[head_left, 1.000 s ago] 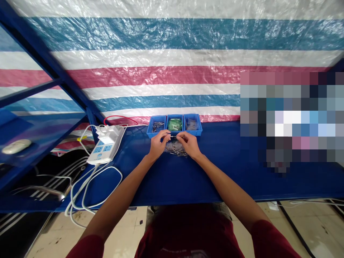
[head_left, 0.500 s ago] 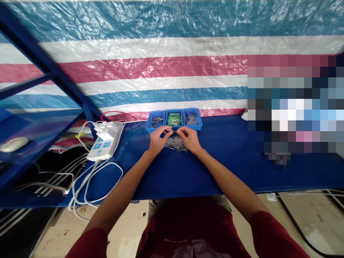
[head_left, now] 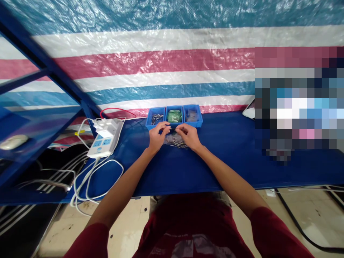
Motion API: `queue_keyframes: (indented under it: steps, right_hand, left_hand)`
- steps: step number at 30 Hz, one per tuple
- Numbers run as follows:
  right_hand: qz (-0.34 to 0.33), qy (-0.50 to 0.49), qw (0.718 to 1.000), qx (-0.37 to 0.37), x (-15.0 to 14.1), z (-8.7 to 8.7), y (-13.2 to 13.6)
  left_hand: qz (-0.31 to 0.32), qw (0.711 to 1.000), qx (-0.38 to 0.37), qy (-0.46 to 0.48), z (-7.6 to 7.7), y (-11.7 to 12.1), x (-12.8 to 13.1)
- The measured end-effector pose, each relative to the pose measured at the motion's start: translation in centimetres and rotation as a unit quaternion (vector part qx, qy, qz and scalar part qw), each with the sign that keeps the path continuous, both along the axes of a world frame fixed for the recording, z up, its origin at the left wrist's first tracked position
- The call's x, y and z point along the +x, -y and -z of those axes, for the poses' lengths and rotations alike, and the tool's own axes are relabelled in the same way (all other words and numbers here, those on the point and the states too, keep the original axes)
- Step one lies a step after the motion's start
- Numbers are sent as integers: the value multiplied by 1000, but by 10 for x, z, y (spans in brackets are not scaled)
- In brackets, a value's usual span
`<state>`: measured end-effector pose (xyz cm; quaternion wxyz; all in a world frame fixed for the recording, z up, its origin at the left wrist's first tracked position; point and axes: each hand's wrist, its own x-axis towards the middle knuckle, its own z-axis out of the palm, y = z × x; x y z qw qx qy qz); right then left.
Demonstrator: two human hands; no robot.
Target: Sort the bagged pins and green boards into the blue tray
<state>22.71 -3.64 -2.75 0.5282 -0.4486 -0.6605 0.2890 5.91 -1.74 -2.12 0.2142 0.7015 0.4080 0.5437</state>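
Note:
My left hand (head_left: 158, 136) and my right hand (head_left: 190, 135) face each other over the blue table, each in a pinch. Between the fingertips runs a thin metal pin-like piece (head_left: 173, 129), gripped at either end; its exact kind is too small to make out. Just below the hands lies a pile of slim metal pieces (head_left: 179, 144) on clear plastic. Behind them stand three blue bins: the left bin (head_left: 148, 123) has dark metal pieces, the middle bin (head_left: 174, 125) green packets, the right bin (head_left: 199, 121) greyish clear packets.
A white power strip (head_left: 103, 147) with plugged-in adapters and looped white cables (head_left: 123, 168) lies on the table's left. A blue metal frame (head_left: 64, 84) rises there, near a pale mouse (head_left: 14, 142). Striped sheeting (head_left: 161, 59) hangs behind. The right side is pixelated.
The view has tilted slightly, so the table and bins sit higher in the picture. My hands came closer together, then drew a little apart, with the thin metal piece still between them.

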Motion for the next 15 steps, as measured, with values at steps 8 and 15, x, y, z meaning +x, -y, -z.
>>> queue_keyframes:
  steps: [8, 15]
  right_hand:
    - [4, -33, 999, -4, 1, 2, -2]
    - [26, -16, 1000, -4, 1, 2, 0]
  left_hand:
    - [73, 987, -113, 89, 2, -4, 3]
    - [87, 986, -93, 103, -2, -2, 7]
